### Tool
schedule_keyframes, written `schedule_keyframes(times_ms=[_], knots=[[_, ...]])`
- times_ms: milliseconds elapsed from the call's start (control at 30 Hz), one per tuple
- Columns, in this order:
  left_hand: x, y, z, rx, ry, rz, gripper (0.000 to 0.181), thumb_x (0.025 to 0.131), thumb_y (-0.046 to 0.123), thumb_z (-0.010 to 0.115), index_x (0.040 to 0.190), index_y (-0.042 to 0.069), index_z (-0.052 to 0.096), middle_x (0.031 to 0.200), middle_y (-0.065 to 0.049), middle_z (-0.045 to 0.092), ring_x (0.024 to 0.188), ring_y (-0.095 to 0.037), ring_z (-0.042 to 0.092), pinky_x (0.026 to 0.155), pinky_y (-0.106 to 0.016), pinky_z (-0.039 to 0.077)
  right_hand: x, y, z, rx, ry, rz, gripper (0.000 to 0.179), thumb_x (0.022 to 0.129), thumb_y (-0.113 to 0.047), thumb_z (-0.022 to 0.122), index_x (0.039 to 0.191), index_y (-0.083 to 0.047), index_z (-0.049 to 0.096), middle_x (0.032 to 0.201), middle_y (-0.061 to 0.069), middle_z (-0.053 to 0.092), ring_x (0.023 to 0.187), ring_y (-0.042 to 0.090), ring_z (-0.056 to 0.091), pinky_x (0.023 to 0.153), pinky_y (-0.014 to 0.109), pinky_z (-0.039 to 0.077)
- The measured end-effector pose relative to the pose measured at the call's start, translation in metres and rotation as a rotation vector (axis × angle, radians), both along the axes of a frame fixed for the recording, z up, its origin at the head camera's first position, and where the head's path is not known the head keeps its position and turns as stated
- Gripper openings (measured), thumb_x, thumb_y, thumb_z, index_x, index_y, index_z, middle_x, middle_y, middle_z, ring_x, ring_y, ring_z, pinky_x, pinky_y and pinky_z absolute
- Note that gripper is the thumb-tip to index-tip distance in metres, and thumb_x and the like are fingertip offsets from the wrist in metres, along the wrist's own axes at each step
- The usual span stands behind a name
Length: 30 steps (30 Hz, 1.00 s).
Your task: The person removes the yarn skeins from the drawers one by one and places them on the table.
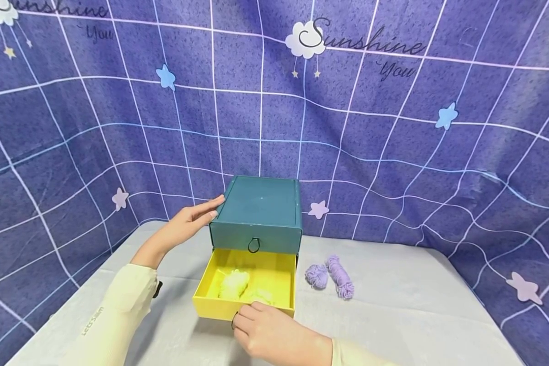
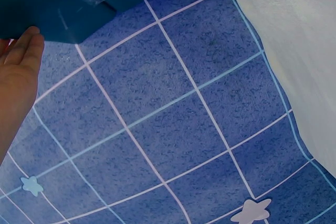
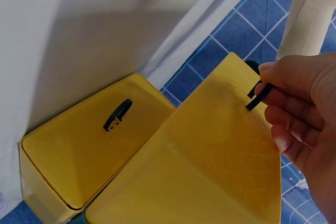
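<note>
A teal drawer box stands on the table, and its yellow drawer is pulled out toward me. My right hand is at the drawer's front. Thumb and fingers pinch the black pull loop, as the right wrist view shows. Inside the drawer lie pale yellow yarn bundles, one partly hidden by the front wall. My left hand rests its straight fingers against the box's left side. The left wrist view shows only part of that hand, beside the teal wall.
Two purple yarn bundles, a round one and a long twisted one, lie right of the box. Another yellow drawer front with a black loop shows below. A blue patterned curtain hangs behind the white-covered table.
</note>
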<state>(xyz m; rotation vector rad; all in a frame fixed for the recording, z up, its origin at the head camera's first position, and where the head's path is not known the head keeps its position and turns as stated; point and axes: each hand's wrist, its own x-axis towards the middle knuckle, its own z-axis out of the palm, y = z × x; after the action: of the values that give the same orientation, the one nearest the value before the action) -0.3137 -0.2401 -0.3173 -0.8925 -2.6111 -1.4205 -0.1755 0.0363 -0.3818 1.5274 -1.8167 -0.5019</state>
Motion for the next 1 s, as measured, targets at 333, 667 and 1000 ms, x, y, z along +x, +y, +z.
schedule_keyframes(times_ms=[333, 667, 1000], knots=[[-0.002, 0.000, 0.000, -0.006, 0.000, -0.001, 0.052, 0.103, 0.035, 0.046, 0.151, 0.021, 0.035, 0.157, 0.003, 0.025, 0.144, -0.023, 0.023, 0.112, -0.052, 0.026, 0.006, 0.006, 0.017, -0.015, -0.132, -0.004, 0.011, 0.092, -0.014, 0.056, 0.097, -0.020, 0.064, 0.098, -0.010, 0.056, 0.090, 0.008, 0.047, 0.082, 0.019, 0.041], [-0.004, -0.001, -0.002, 0.007, 0.014, -0.007, 0.049, 0.103, 0.031, 0.045, 0.150, 0.019, 0.036, 0.157, 0.001, 0.026, 0.144, -0.025, 0.023, 0.112, -0.052, 0.026, -0.015, 0.020, 0.040, -0.273, -0.380, 0.133, 0.017, 0.090, -0.012, 0.065, 0.106, -0.012, 0.069, 0.106, -0.004, 0.065, 0.101, 0.010, 0.059, 0.094, 0.017, 0.044], [-0.003, 0.000, -0.002, 0.002, 0.011, -0.005, 0.051, 0.103, 0.034, 0.046, 0.151, 0.018, 0.035, 0.157, 0.001, 0.026, 0.143, -0.025, 0.024, 0.112, -0.052, 0.027, -0.053, 0.033, 0.047, -0.171, -0.929, -0.011, 0.027, 0.094, -0.003, 0.060, 0.120, -0.008, 0.067, 0.122, 0.006, 0.064, 0.119, 0.016, 0.056, 0.104, 0.023, 0.040]])
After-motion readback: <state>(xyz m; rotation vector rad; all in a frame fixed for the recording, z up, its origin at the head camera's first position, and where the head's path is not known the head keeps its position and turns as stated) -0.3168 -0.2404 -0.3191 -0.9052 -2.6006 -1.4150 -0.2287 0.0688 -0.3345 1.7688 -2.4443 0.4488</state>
